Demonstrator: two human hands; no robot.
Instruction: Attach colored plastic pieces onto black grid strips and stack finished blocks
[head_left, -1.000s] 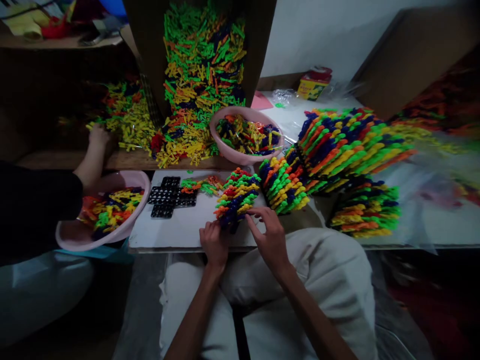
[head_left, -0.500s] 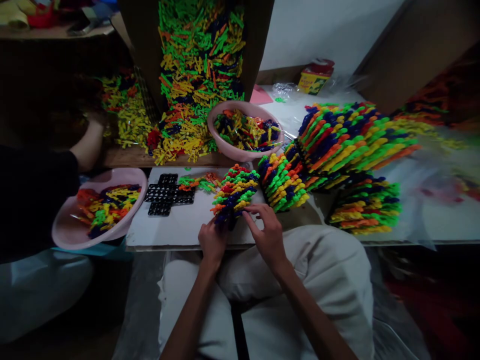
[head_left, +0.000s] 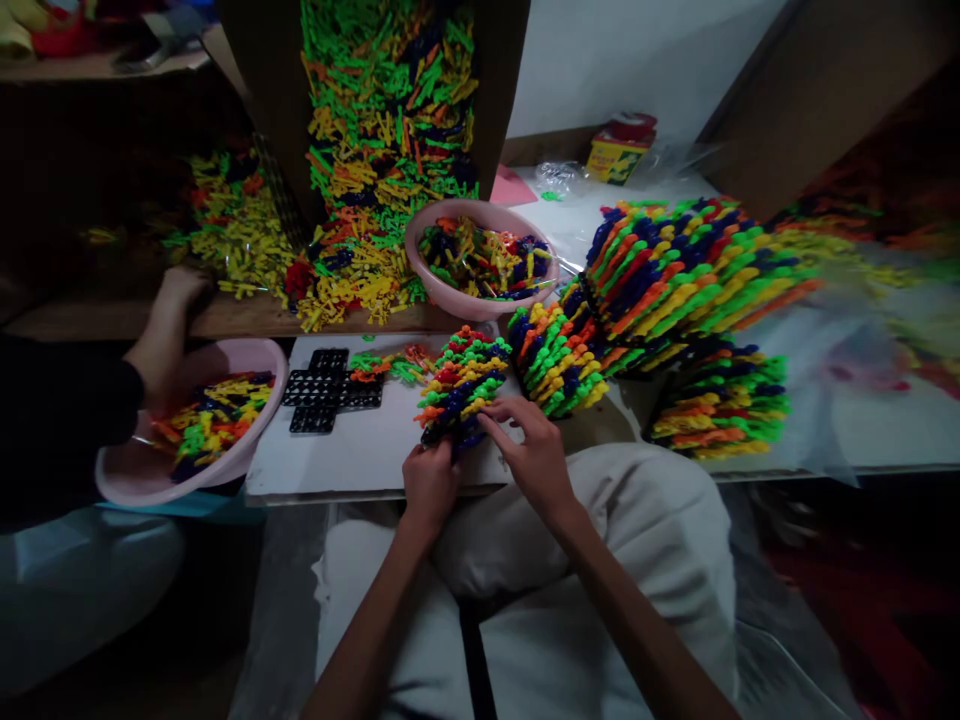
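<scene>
A bundle of small colourful plastic figures [head_left: 466,375] in rows stands on the white board before me. Dark blue pieces and a black edge show at its near side. My left hand [head_left: 433,482] is closed on that near edge. My right hand [head_left: 529,440] is at the bundle's near right corner, thumb and forefinger brought together on a piece too small to make out. Left of the bundle lie loose figures [head_left: 405,364] and a black cross-shaped grid tray [head_left: 330,390]. A second filled bundle [head_left: 559,360] stands just right of it.
Pink bowls of figures stand behind [head_left: 435,290] and at left [head_left: 116,490]. A large heap [head_left: 390,150] spills from a box at the back. More filled bundles [head_left: 697,265] and a plastic bag [head_left: 817,390] are at right. A co-worker's arm [head_left: 161,325] reaches over the left bowl.
The co-worker's hand has come down from the loose pile toward the left bowl. My hands stay at the bundle's near side with little movement. The view has shifted slightly.
</scene>
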